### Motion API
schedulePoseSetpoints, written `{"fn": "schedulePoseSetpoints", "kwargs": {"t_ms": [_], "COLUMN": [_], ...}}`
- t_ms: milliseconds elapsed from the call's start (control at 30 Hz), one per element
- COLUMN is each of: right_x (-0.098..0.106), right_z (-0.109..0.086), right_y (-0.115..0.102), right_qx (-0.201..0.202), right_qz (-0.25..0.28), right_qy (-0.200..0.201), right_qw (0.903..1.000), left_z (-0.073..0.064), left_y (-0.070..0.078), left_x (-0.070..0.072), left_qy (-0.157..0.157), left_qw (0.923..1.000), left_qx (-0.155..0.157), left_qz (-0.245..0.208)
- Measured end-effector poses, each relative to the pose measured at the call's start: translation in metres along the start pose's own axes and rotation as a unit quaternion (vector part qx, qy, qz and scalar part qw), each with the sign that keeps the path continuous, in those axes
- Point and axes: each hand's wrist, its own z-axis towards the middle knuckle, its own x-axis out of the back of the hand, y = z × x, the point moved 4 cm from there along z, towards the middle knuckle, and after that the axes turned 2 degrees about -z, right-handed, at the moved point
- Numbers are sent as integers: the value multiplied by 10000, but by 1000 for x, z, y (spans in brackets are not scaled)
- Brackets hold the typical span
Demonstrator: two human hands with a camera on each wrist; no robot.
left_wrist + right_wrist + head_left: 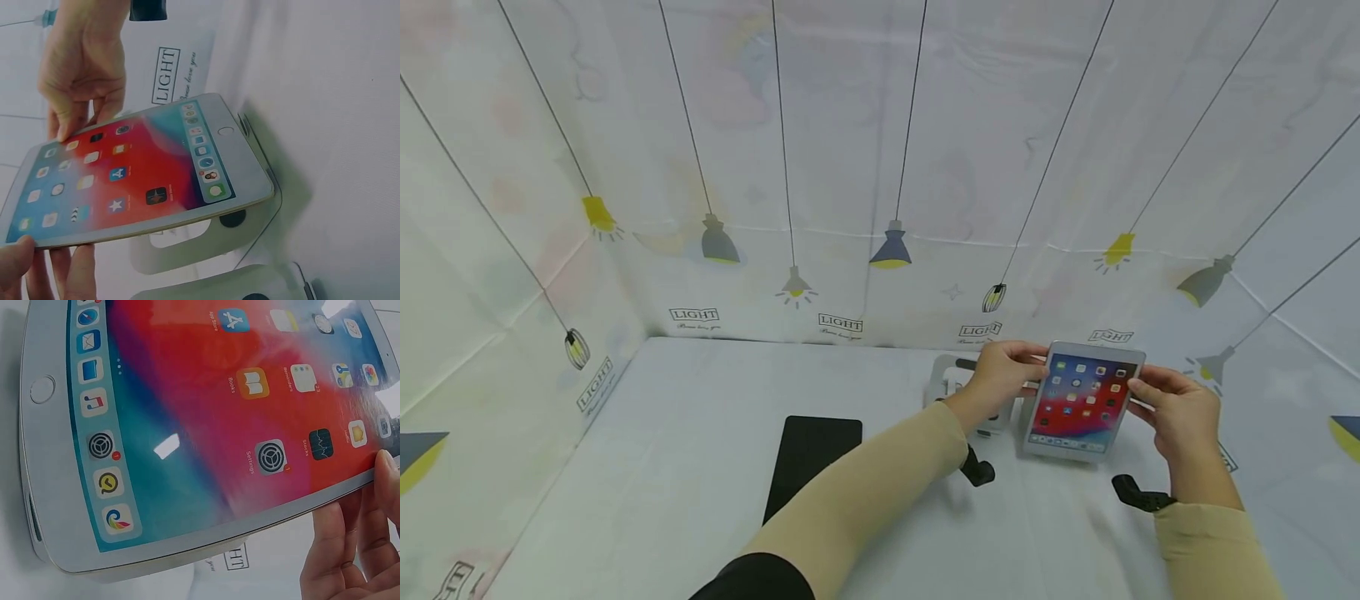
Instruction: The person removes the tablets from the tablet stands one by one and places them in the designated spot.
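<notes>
A white-framed tablet (pixel 1082 404) with its lit home screen facing me is tilted back between my two hands. My left hand (pixel 1000 371) pinches its left edge near the top, thumb in front and fingers behind. On the opposite edge, my right hand (pixel 1180 408) pinches it the same way. Behind and under the tablet, the left wrist view shows a pale stand (pixel 162 259) with a dark round pad. The tablet's lower edge is close to the stand's base; whether it rests there I cannot tell.
A second pale stand (pixel 936 385) is left of the tablet, partly behind my left hand. A black flat rectangular item (pixel 812 450) lies on the white table (pixel 700 417), partly covered by my left sleeve. A lamp-patterned cloth (pixel 850 167) hangs behind the table.
</notes>
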Motion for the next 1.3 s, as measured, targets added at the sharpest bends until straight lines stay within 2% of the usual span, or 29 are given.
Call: {"fn": "schedulePoseSetpoints", "kwargs": {"t_ms": [433, 667, 900, 1300], "right_x": [-5, -11, -14, -25], "right_z": [-12, -22, -27, -33], "right_y": [-6, -7, -3, 2], "right_qx": [-20, -41, -86, -326], "right_qz": [-133, -455, -466, -745], "right_qy": [-233, -279, -339, -457], "right_qw": [9996, 9986, 9983, 9956], "left_z": [-2, -9, -14, -22], "left_y": [3, 5, 5, 2], "left_x": [9, 16, 23, 39], "left_qy": [43, -28, 5, -62], "left_qw": [9999, 9999, 9996, 9994], "left_qx": [98, 135, 268, 287], "left_qz": [-88, 24, 94, -194]}}
